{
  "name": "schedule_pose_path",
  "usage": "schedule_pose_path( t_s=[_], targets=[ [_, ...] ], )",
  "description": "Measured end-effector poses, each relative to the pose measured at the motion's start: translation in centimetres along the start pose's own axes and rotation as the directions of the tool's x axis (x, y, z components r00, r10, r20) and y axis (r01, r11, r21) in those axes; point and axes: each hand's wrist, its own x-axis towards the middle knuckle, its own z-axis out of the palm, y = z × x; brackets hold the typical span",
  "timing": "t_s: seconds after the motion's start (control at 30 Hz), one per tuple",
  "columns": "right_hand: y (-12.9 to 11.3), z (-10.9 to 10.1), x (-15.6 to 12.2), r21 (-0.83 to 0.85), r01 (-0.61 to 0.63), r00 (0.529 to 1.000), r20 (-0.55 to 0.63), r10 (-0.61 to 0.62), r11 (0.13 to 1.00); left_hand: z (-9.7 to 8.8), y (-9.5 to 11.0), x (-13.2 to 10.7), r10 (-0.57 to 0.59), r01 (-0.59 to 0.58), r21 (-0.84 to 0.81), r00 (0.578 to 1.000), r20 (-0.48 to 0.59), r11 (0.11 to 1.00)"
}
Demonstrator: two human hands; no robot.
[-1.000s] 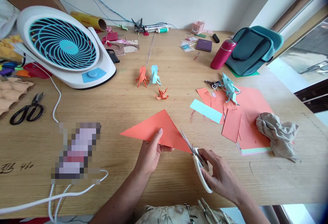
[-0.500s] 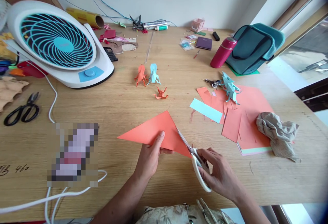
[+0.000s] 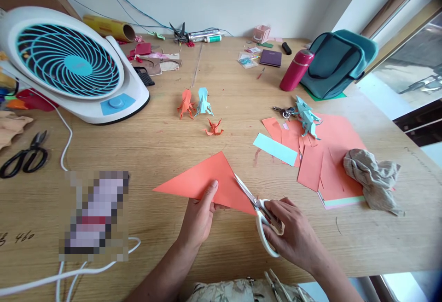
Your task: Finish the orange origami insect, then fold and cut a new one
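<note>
My left hand pinches the lower edge of a folded orange paper triangle, thumb on top and fingers underneath. In my right hand are white-handled scissors, gripped by the loops. Their blades lie along the triangle's right edge, pointing up and away from me. Beyond the paper sit a small orange folded paper figure, a larger orange figure and a light blue figure.
Orange paper sheets, a light blue strip and a crumpled cloth lie to the right. A pink bottle stands before a teal bag. On the left are a fan, black scissors and a blurred-out device.
The whole scene has shifted slightly left in view. The scissor handles have drawn a little closer together along the triangle's right edge. Both hands keep their hold.
</note>
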Motion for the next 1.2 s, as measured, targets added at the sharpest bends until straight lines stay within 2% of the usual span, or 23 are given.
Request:
schedule_pose_path(
  t_s=[0.4, 0.83, 1.0, 1.2],
  targets=[
    [0.33, 0.01, 0.04, -0.011, 0.04, 0.998, -0.038, -0.041, 0.999, -0.06, -0.05, -0.13, 0.031, -0.03, -0.02, 0.999, 0.039, 0.999],
    [0.44, -0.24, 0.14, 0.041, 0.037, 0.999, -0.018, -0.036, 0.998, -0.39, -0.64, 0.03, 0.058, -0.058, -0.004, 0.998, -0.004, 0.998],
    [0.76, -0.33, -0.02, 0.018, 0.018, 1.0, -0.023, -0.018, 1.0, -0.39, -0.78, 0.12, 0.081, -0.082, 0.031, 0.996, 0.031, 0.996],
    [0.56, -0.24, 0.07, 0.002, 0.013, 1.0, -0.01, -0.013, 1.0, -0.18, -0.51, -0.17, 0.059, -0.06, 0.01, 0.997, 0.048, 0.998]
  ],
)
